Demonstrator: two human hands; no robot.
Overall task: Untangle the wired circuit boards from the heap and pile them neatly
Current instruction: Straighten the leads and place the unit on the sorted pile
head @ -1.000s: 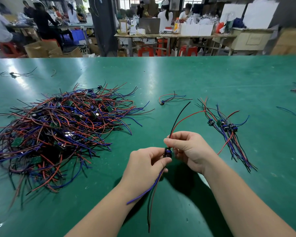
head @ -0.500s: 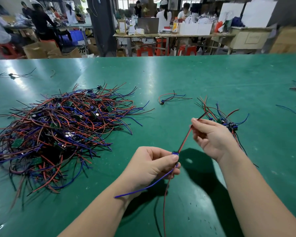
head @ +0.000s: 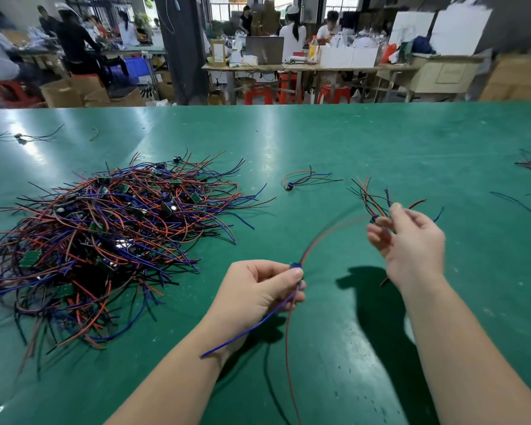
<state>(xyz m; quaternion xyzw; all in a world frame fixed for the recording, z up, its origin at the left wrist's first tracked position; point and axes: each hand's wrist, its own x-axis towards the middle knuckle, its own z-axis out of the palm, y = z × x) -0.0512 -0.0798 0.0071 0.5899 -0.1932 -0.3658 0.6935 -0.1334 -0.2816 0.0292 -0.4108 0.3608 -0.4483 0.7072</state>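
Head view: a wired circuit board (head: 295,266) is pinched by the left hand (head: 258,289) above the green table (head: 350,142), with blue and red wires hanging down from it. The right hand (head: 411,240) is held apart, blurred, over the sorted pile (head: 370,196); whether the arcing red wire (head: 307,250) is gripped cannot be told. The heap (head: 105,234) is seen at the left.
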